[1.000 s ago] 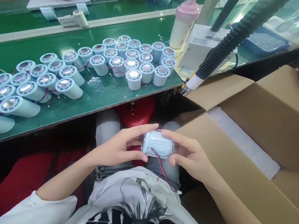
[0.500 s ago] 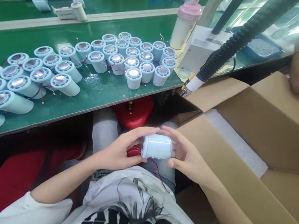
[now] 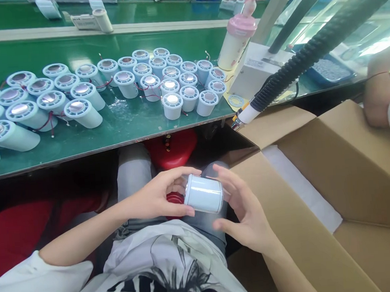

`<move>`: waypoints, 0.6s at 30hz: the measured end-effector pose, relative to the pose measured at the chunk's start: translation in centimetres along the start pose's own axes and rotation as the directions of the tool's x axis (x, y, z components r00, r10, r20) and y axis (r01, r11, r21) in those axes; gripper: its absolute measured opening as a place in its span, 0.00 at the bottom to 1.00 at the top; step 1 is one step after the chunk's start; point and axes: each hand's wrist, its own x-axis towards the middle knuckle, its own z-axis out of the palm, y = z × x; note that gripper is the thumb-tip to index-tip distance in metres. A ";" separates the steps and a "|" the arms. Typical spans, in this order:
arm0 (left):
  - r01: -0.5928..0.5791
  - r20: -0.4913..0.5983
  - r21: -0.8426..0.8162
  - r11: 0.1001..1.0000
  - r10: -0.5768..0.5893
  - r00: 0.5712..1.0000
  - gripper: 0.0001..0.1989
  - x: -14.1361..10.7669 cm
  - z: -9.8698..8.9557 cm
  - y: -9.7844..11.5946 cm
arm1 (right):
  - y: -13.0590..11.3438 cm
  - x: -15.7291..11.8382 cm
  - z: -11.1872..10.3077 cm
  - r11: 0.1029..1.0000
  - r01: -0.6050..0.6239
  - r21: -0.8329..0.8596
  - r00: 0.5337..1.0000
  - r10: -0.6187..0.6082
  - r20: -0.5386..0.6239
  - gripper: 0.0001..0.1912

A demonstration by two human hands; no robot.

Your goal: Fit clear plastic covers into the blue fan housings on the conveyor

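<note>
Over my lap, my left hand grips the left end of a light-blue cylindrical battery, with the thumb below and the fingers above and behind. The battery lies on its side, and a glossy clear film shows along its edges. My right hand is open by its right end, thumb and fingers spread apart; the fingertips are slightly blurred. On the green bench stand and lean many similar batteries with ring-shaped ends, shiny metal centres and thin red and dark wires.
A black corrugated hose with a metal-tipped handle crosses the right side. An open cardboard box stands at my right, with another person's arm beyond it. A pink-lidded bottle stands on the bench beside a white device.
My right hand has opened away from the battery, moving slightly down and right. The battery stays in my left hand, and its wire no longer shows below it. The camera view has shifted slightly.
</note>
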 end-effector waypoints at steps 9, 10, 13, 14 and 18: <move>-0.163 0.016 0.056 0.985 0.162 0.987 0.43 0.0 1.0 -0.1 | -1.4 -1.0 -0.4 1.000 0.000 -0.023 0.997 -0.001 -0.073 0.29; -0.121 0.047 0.012 0.993 0.121 0.992 0.44 0.2 1.2 0.1 | -1.5 -1.3 -0.5 0.996 0.039 -0.074 0.995 -0.046 -0.092 0.29; -0.027 0.127 -0.079 0.997 0.037 0.991 0.40 0.8 1.9 0.4 | -1.7 -2.4 -0.6 0.971 0.116 -0.207 0.983 -0.142 -0.115 0.28; -0.023 0.140 -0.093 0.995 0.036 0.989 0.38 1.2 2.2 0.3 | -1.8 -2.7 -0.8 0.965 0.125 -0.229 0.983 -0.151 -0.103 0.28; -0.059 0.139 -0.096 0.994 0.072 0.988 0.33 2.8 3.7 -0.3 | -1.2 -3.3 -4.2 0.948 0.107 -0.301 0.988 -0.136 -0.079 0.33</move>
